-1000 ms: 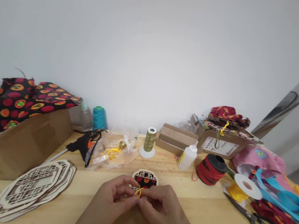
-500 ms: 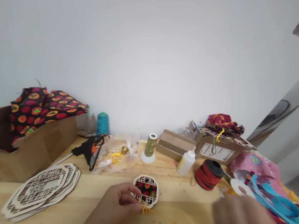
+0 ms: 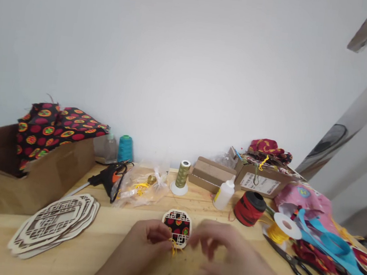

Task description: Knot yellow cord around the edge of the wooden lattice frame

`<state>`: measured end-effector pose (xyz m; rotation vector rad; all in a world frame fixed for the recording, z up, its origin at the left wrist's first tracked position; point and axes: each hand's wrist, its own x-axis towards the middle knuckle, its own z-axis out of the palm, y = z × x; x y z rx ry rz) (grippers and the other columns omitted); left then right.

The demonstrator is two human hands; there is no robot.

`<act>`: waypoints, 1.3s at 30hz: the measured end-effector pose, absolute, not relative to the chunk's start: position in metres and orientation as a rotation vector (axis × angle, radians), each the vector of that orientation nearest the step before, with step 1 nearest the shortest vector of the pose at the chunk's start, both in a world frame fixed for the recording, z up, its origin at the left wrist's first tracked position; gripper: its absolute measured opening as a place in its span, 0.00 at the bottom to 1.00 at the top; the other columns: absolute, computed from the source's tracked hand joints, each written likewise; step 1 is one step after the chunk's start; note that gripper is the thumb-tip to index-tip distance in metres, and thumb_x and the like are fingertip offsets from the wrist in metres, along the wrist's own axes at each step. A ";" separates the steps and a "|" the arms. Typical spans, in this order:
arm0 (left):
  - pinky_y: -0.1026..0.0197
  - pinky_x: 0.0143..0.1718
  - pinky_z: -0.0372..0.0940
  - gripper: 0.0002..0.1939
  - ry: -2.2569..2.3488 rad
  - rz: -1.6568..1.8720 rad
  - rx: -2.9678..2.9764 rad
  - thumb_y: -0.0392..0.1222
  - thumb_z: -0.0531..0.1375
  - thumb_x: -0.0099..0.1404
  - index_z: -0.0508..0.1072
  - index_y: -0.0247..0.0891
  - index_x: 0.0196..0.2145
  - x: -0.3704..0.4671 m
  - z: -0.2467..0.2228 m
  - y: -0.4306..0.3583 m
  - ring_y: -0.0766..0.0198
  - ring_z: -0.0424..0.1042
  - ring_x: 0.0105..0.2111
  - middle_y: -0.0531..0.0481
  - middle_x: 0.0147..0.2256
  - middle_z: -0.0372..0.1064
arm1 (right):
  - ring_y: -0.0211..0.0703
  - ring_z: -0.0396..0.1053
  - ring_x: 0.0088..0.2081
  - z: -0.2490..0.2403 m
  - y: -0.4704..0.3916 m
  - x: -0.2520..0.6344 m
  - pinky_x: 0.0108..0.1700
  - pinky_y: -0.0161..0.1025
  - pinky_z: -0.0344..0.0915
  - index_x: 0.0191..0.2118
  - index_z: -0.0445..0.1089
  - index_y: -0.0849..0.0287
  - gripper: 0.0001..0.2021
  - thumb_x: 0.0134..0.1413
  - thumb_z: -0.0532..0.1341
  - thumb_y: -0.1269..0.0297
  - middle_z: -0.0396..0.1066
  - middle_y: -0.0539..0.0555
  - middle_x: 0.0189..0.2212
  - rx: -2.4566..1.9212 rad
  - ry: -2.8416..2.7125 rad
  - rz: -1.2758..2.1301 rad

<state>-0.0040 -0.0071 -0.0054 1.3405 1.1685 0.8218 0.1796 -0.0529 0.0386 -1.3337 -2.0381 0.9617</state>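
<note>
My left hand (image 3: 142, 250) is closed in a pinch on thin yellow cord (image 3: 174, 246) at the lower edge of a small lattice ornament (image 3: 180, 239). That ornament is a pale wooden frame over black fabric with red and orange motifs, lying flat on the table. Just right of it hovers my right hand (image 3: 229, 257), smeared by motion, with thumb and fingers apart and no object visible between them. A strand of yellow cord shows below the right hand.
Black scissors (image 3: 307, 268) and a yellow cord spool (image 3: 280, 231) lie at right, near blue ribbon (image 3: 327, 242). Stacked lattice panels (image 3: 57, 224) and a cardboard box (image 3: 42, 183) stand left. Behind are a glue gun (image 3: 109, 180), glue bottle (image 3: 224, 195) and red ribbon roll (image 3: 250, 209).
My right hand has moved left from beside the cord spool to the ornament, uncovering the scissors. My left hand keeps its pinch on the cord. The view has shifted slightly.
</note>
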 end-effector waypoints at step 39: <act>0.68 0.28 0.61 0.11 1.299 0.629 1.644 0.42 0.54 0.54 0.74 0.41 0.32 -0.004 -0.006 -0.003 0.62 0.70 0.29 0.54 0.27 0.74 | 0.30 0.56 0.19 -0.012 -0.011 0.156 0.20 0.27 0.53 0.37 0.66 0.57 0.12 0.40 0.58 0.72 0.63 0.46 0.23 -1.261 -1.924 0.731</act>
